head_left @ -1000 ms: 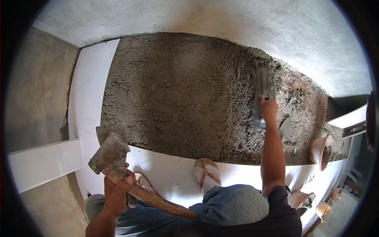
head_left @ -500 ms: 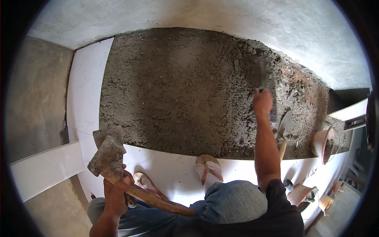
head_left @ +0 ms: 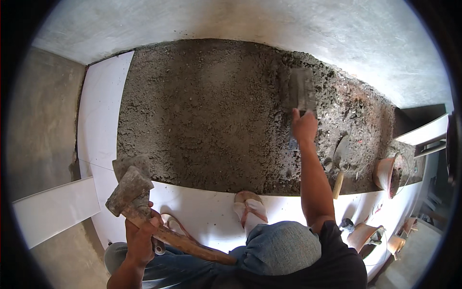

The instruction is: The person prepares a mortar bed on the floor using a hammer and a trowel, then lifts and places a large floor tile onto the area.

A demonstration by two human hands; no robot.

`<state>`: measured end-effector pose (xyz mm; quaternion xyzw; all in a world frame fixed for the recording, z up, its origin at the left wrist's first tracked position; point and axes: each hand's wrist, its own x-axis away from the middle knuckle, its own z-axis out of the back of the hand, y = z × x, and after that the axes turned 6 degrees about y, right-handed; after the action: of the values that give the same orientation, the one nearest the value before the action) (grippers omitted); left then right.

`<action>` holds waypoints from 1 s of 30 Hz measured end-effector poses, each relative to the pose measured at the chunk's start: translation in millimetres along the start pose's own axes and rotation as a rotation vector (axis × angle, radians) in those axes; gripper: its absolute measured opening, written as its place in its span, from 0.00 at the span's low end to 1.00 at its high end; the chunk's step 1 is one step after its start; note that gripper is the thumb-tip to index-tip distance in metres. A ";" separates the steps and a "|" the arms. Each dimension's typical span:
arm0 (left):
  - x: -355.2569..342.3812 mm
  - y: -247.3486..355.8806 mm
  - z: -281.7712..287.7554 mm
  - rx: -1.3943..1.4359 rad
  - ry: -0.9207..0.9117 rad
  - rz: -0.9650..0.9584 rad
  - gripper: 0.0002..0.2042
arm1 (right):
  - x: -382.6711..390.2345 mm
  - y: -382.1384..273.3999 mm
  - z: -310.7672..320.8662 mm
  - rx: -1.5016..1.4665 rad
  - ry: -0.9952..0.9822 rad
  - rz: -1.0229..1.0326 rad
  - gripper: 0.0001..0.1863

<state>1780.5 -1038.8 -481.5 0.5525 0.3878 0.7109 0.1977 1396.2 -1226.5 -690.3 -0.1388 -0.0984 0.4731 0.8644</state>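
Observation:
My right hand (head_left: 304, 127) is closed around a rectangular float (head_left: 300, 87), its flat blade down against the wet grey mortar bed (head_left: 207, 115). Under the wrist, the blade's near end peeks out. My left hand (head_left: 139, 237) grips a mallet (head_left: 130, 190) with a blocky, mortar-caked head and a curved wooden handle across my lap. Held along with it is a second tool with a flat grey blade (head_left: 129, 163); a round handle end shows below my fingers. A trowel (head_left: 339, 183) with a wooden handle lies on the mortar right of my forearm.
White tiles (head_left: 202, 204) run beneath my sandalled feet and up the left side (head_left: 102, 106). A loose white tile (head_left: 57, 204) lies at far left. Buckets (head_left: 384, 174) (head_left: 363, 237) stand at right. A plastered wall (head_left: 250, 19) borders the far side.
My right hand and the float have shifted left over the mortar. The whole view has moved slightly. My left hand still holds its tools in the same place.

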 end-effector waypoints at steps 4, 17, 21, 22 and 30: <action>-2.7 -2.2 1.9 -0.004 0.026 -0.005 0.21 | -20.0 15.9 10.7 -0.069 0.019 0.195 0.25; -19.1 -5.2 -12.7 -0.088 0.029 0.027 0.22 | -50.6 -4.7 -44.8 -0.215 -0.045 0.185 0.32; -21.1 -8.3 -9.5 -0.078 0.053 0.018 0.22 | 25.7 -85.1 -35.8 -0.272 -0.377 0.089 0.29; -20.2 -5.7 -10.6 -0.037 0.035 0.033 0.22 | 44.1 -82.6 -45.4 -0.271 -0.380 0.158 0.28; -20.6 -7.6 -2.4 -0.056 0.036 0.024 0.22 | -23.5 -16.5 -34.2 -0.193 -0.110 0.135 0.27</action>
<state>1783.6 -1049.6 -500.6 0.5383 0.3645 0.7338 0.1974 1407.1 -1259.9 -717.9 -0.2015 -0.1811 0.5255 0.8065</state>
